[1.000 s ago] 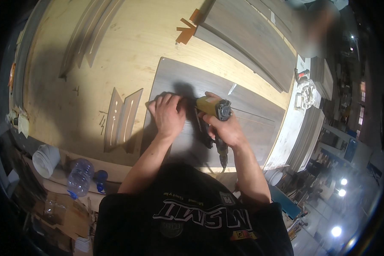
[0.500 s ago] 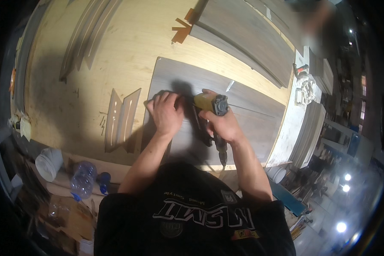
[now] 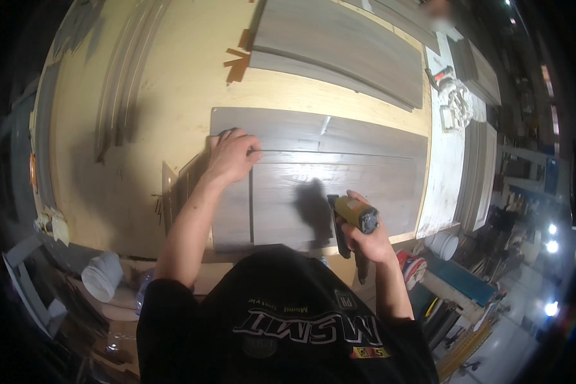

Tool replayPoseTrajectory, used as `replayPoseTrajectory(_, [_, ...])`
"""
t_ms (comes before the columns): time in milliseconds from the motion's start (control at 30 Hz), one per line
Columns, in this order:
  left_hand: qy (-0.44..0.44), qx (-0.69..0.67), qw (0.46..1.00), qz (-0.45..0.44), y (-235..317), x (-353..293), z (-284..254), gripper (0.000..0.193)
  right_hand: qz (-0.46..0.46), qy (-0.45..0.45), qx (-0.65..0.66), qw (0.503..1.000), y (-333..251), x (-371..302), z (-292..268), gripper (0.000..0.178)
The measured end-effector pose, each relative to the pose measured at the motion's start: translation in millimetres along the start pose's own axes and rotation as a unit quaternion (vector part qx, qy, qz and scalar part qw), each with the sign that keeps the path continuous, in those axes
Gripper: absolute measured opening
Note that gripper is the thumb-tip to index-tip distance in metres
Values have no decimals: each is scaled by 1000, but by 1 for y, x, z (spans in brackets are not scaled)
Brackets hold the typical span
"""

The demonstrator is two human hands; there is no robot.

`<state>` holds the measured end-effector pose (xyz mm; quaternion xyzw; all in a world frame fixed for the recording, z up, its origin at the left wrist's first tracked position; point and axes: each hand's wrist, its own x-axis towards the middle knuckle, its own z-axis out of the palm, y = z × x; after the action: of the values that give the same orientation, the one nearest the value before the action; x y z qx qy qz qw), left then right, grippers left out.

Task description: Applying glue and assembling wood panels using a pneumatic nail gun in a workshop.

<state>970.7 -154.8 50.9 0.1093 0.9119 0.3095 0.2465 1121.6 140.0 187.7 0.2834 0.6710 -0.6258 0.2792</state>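
Observation:
A grey wood-grain panel with thin dark grooves lies flat on the pale worktable. My left hand rests at the panel's left part with its fingers curled down, beside the long groove; anything pinched under the fingertips is hidden. Off the panel's front right area, my right hand grips a yellow-and-black nail gun by its handle. The nail gun's black nose end sits above the panel, apart from my left hand, and its shadow falls on the board.
Beyond the panel lie more stacked grey boards, with orange-brown strips at their corner. Long narrow strips lie at the far left. Short angled pieces stand beside my left forearm. A white bucket is at the lower left.
My right hand has drawn the nail gun back toward me and right, away from my left hand. My left hand has stayed near the panel's left end, its fingers now more curled. The view has shifted.

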Motion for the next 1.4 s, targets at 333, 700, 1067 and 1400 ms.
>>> replayPoseTrajectory(333, [-22, 69, 992, 105, 72, 39, 44, 13, -1, 92, -27, 995, 76, -31, -101, 74])
replayPoseTrajectory(700, [22, 6, 986, 163, 245, 118, 194, 10, -42, 137, -10, 990, 43, 2, -262, 74])
replayPoseTrajectory(1067, [43, -4, 988, 152, 278, 127, 214, 9, -11, 88, -23, 996, -4, 71, -332, 67])
replayPoseTrajectory(1400, [26, -6, 990, 136, 285, 125, 210, 10, -5, 60, -67, 996, -1, 76, -340, 70])
